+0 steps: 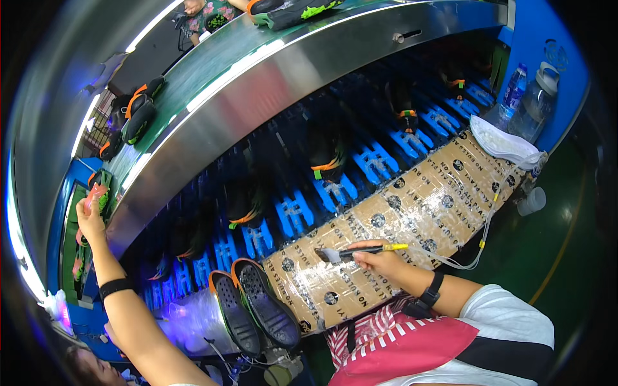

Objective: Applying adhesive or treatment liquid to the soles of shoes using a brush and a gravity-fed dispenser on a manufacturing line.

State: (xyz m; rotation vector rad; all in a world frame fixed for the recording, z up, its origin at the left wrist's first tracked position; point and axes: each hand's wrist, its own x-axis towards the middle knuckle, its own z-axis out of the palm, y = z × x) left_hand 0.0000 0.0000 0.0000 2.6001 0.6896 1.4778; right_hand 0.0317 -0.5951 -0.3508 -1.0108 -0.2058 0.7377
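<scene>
My right hand (380, 262) pinches a brush (347, 253) above cardboard (412, 222), near right | left hand (91, 222), left, at pink piece (97, 192); grip: I can't tell

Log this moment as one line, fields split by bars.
left hand: at pink item, grip unclear | right hand: holds brush over cardboard | clogs: paired at cardboard's left end

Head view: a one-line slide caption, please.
A brush in the right hand over printed cardboard, dark clogs alongside, left hand extended.
</scene>
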